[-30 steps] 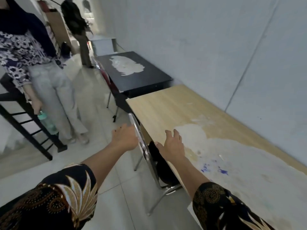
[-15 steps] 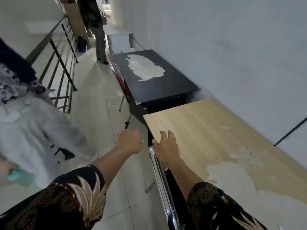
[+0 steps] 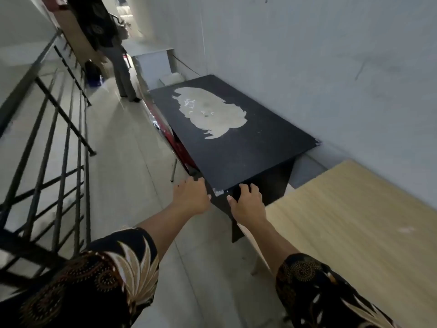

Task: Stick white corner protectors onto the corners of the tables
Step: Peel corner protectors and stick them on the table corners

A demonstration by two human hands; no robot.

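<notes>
Fingers (image 3: pixel 248 187) curled, left hand (image 3: pixel 189 197) and right hand (image 3: pixel 247 203) moved to black table (image 3: pixel 236 159), grip unclear.

A black metal railing (image 3: pixel 59 129) runs along the left of the pale tiled floor (image 3: pixel 123 162), a person in dark clothes (image 3: pixel 104 31) stands far down the corridor, and a grey wall (image 3: pixel 307 67) lines the right side

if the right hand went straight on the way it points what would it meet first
The black table, its near edge just right of the corner; the right hand looks almost there, depth unclear.
</notes>
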